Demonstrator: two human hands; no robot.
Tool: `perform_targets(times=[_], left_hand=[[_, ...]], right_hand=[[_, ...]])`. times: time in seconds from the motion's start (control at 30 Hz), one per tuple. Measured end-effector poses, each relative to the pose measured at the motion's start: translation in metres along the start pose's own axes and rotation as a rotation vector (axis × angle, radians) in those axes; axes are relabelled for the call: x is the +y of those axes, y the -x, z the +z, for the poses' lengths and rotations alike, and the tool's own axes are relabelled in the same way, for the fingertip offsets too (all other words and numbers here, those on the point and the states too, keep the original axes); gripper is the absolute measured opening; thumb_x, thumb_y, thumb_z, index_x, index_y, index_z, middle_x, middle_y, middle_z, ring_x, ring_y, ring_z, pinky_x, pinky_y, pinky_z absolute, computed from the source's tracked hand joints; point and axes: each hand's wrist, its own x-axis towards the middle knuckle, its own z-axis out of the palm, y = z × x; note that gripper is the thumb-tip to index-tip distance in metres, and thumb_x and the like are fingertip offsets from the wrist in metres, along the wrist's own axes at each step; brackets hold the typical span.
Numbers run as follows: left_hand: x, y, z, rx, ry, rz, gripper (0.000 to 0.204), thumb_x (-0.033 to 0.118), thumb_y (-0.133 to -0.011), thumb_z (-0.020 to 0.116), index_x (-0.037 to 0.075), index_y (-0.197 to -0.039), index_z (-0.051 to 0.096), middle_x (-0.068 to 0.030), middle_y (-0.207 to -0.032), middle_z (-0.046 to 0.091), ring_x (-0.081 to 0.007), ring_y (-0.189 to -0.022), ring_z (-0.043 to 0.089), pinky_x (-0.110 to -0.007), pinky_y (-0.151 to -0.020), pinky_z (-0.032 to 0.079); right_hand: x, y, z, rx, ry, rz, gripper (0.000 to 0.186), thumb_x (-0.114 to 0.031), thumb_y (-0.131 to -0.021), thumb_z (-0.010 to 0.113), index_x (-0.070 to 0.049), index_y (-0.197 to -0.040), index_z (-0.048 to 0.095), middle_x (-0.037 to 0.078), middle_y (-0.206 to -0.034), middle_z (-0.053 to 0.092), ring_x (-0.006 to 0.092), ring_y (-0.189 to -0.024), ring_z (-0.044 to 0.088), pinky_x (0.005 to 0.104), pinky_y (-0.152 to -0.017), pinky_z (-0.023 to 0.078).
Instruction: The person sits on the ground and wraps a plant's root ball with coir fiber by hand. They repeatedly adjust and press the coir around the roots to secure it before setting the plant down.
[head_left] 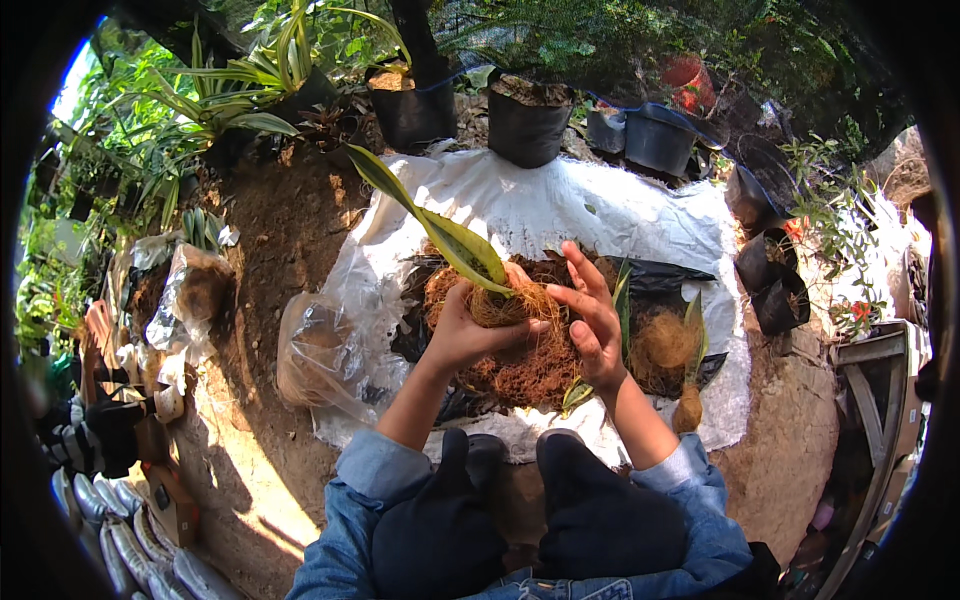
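Above one white sheet [640,215], two hands [462,335] [594,335] touch one rooted plant [455,245].

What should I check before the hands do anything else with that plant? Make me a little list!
1. Left hand has hold of the root ball: ok, fingers wrapped around it.
2. Right hand isn't carrying something else: ok, it's open beside the roots.
3. Long leaf isn't squashed by a hand: ok, it sticks out up and to the left.
4. Loose brown fibre is close by: ok, piled just below the hands.
5. White sheet is smooth: not ok, it's wrinkled.
6. All roots are unbroken: cannot tell, the hands hide some.
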Motion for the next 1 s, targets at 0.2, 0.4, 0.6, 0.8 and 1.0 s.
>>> perform_targets(times=[0.2, 0.4, 0.6, 0.8, 1.0], left_hand=[[-0.005, 0.000, 0.015, 0.076, 0.013, 0.029, 0.045, 0.005, -0.073, 0.080, 0.002, -0.112, 0.056, -0.0047, -0.105, 0.064, -0.0113, -0.095, 0.062, -0.027, -0.085, 0.050], [-0.004, 0.007, 0.022, 0.046, 0.071, -0.055, 0.055, 0.011, -0.081, 0.072, 0.001, -0.128, 0.045, -0.0065, -0.116, 0.057, -0.0132, -0.107, 0.055, -0.030, -0.093, 0.045], [-0.010, 0.012, 0.020, 0.062, 0.333, -0.061, 0.059, 0.018, -0.091, 0.064, 0.002, -0.139, 0.035, -0.0090, -0.130, 0.049, -0.0147, -0.119, 0.047, -0.032, -0.100, 0.040], [-0.010, 0.009, 0.027, 0.194, 0.227, -0.028, 0.037, 0.016, -0.091, 0.067, 0.003, -0.121, 0.050, -0.0047, -0.108, 0.062, -0.0101, -0.097, 0.059, -0.025, -0.082, 0.049], [-0.014, 0.004, 0.033, 0.326, 0.129, 0.061, 0.023, 0.010, -0.089, 0.067, 0.002, -0.109, 0.057, -0.0036, -0.099, 0.064, -0.0075, -0.089, 0.060, -0.023, -0.076, 0.049]], right_hand=[[0.015, 0.019, 0.038, 0.077, -0.020, -0.098, 0.061, -0.051, -0.094, 0.043, -0.011, -0.140, 0.042, 0.020, -0.142, 0.043, 0.0411, -0.136, 0.033, 0.0543, -0.111, 0.022], [0.017, 0.021, 0.041, 0.141, 0.211, -0.161, 0.061, -0.044, -0.092, 0.054, -0.007, -0.139, 0.040, 0.019, -0.137, 0.046, 0.0412, -0.130, 0.038, 0.0536, -0.107, 0.029], [0.016, 0.015, 0.036, 0.134, 0.264, -0.188, 0.049, -0.035, -0.095, 0.054, -0.004, -0.132, 0.044, 0.020, -0.133, 0.047, 0.0413, -0.129, 0.039, 0.0510, -0.106, 0.032], [0.023, 0.017, 0.042, 0.147, -0.045, -0.232, 0.056, -0.035, -0.092, 0.059, -0.017, -0.140, 0.037, 0.023, -0.140, 0.044, 0.0442, -0.133, 0.034, 0.0545, -0.109, 0.028], [0.020, 0.022, 0.046, 0.099, 0.170, -0.172, 0.070, -0.041, -0.091, 0.057, -0.018, -0.150, 0.025, 0.027, -0.151, 0.022, 0.0469, -0.137, 0.025, 0.0553, -0.111, 0.022]])
